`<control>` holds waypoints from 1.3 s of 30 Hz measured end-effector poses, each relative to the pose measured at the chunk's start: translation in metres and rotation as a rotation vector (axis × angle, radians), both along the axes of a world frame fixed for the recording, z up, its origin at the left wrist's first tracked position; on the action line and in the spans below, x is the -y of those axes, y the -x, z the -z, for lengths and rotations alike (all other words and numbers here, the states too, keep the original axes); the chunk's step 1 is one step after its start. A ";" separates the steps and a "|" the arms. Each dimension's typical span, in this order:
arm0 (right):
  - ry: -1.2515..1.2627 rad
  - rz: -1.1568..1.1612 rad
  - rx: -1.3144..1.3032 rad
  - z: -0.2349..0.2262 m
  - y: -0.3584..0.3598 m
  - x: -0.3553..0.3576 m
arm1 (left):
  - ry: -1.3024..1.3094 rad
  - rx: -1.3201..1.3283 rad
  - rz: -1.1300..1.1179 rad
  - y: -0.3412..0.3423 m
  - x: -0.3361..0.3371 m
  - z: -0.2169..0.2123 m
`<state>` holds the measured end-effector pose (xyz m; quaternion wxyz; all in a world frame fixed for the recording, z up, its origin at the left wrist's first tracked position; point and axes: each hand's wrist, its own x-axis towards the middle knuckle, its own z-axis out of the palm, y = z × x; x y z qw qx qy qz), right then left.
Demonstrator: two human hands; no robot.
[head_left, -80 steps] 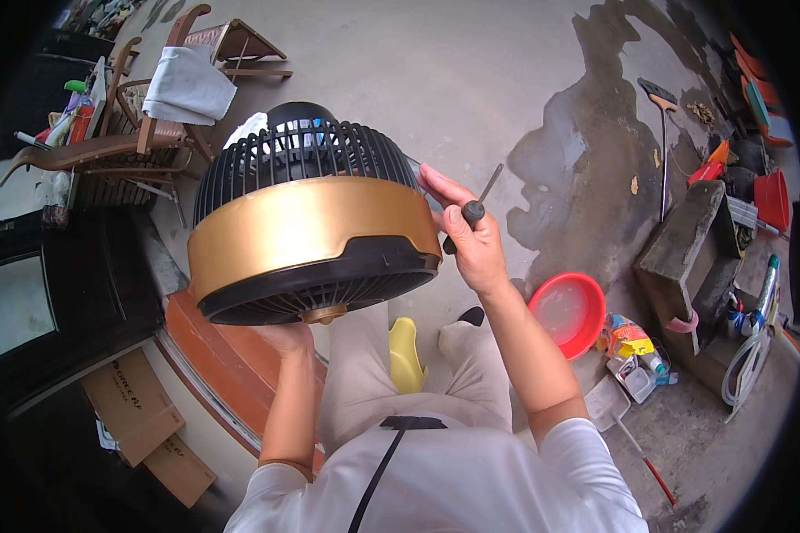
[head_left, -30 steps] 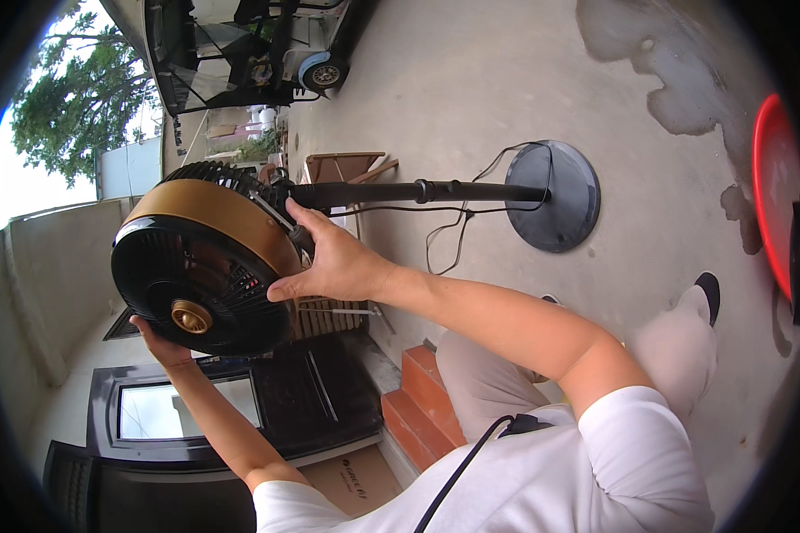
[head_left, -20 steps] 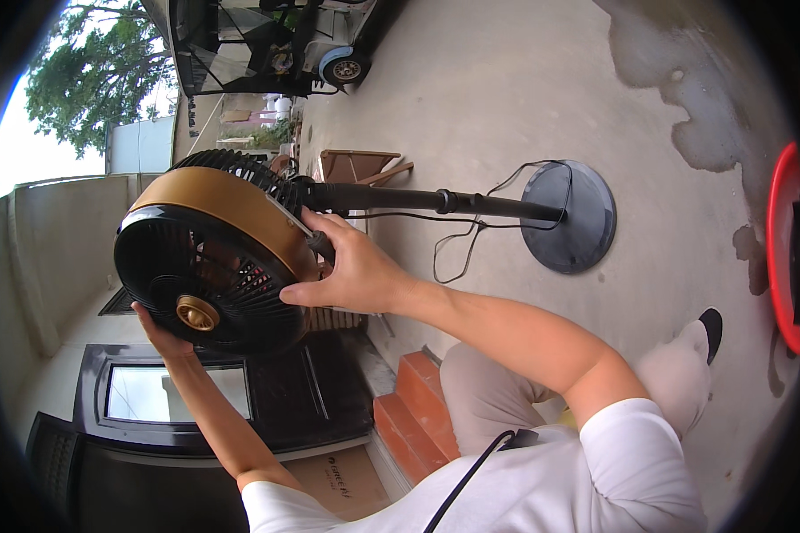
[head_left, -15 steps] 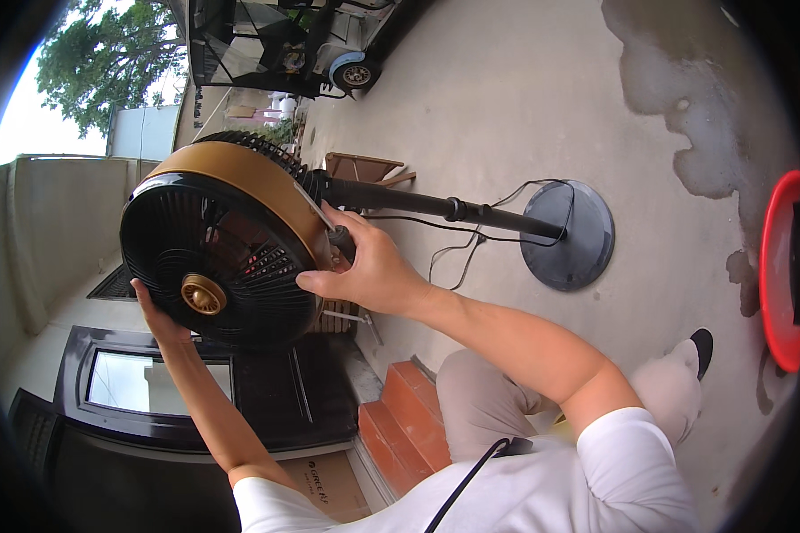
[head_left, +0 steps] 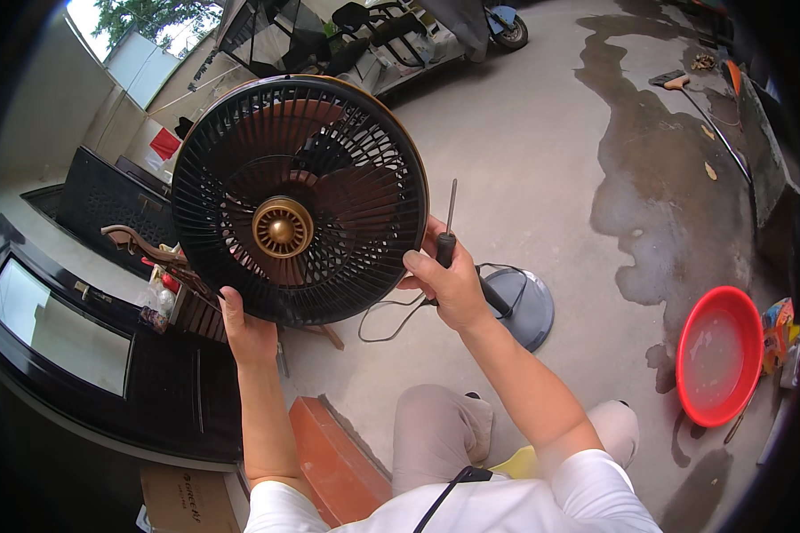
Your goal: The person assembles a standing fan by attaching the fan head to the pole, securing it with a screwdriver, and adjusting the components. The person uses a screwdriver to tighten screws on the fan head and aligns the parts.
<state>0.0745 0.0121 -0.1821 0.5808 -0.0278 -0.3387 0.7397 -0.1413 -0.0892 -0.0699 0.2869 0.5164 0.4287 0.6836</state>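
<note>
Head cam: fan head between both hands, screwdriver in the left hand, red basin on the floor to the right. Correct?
One error: the screwdriver is in the right hand, not the left, per the head view. The rest holds: fan head between both hands, red basin on the floor to the right.

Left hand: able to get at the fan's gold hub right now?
Probably yes: nothing shows between the left hand and the gold hub, though the hand seems busy supporting the fan from below.
</note>
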 end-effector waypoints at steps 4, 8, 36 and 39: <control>-0.014 -0.034 0.015 -0.003 -0.008 -0.003 | 0.071 0.105 0.132 -0.051 -0.009 0.077; 0.004 -0.051 0.095 -0.003 -0.006 0.002 | 0.082 0.287 0.183 -0.097 -0.027 0.129; -0.068 -0.091 0.085 -0.002 -0.021 -0.007 | -0.293 0.395 0.137 -0.141 -0.069 0.114; -0.138 -0.076 0.067 -0.003 -0.018 -0.012 | -0.319 0.403 0.069 -0.149 -0.072 0.109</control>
